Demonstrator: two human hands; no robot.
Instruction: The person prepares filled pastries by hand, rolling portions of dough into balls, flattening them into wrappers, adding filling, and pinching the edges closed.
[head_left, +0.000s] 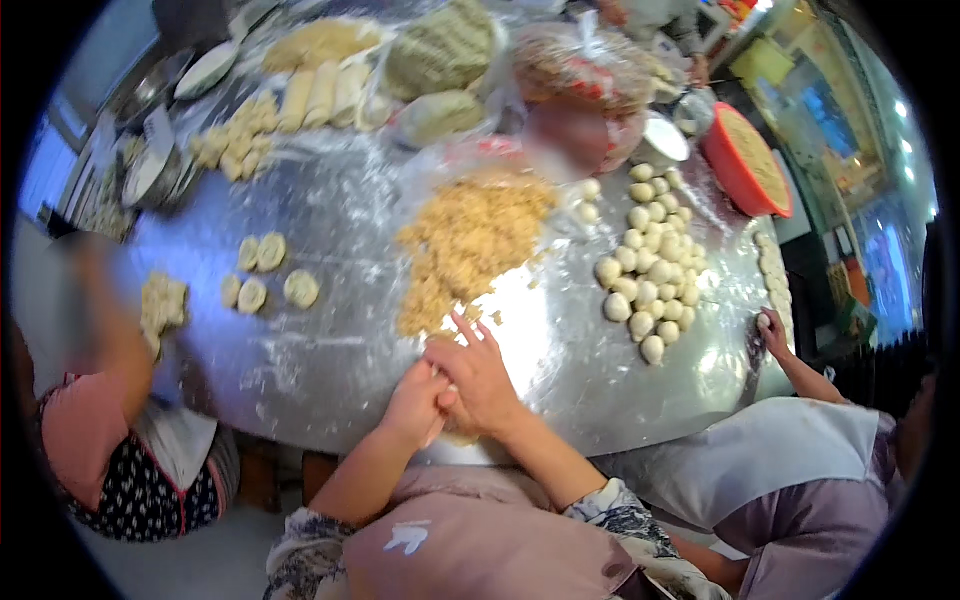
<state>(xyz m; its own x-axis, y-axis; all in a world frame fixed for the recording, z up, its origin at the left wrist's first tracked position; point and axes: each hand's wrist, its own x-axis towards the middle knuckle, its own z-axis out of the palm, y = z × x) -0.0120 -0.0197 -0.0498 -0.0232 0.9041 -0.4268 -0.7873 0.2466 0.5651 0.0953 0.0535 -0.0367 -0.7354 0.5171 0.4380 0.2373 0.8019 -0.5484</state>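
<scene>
Above the table's near edge, my left hand (416, 401) and my right hand (480, 375) are clasped together. A bit of pale dough shows between them; most of what they hold is hidden by the fingers. Just beyond my fingertips a heap of crumbly orange-yellow filling (480, 232) lies on the metal table (345, 375), its far part on clear plastic. To the right of the filling is a cluster of round pale dough balls (660, 270). Several dough pieces with a spiral cut face (301, 289) lie to the left.
Co-workers sit at left (97, 420) and right; the right one's hand (772, 330) holds a small ball. Farther back are dough rolls (321, 94), green dough (439, 52), bagged filling (577, 67), a white bowl (665, 139) and a red basin (731, 169). Metal bowls stand at the left.
</scene>
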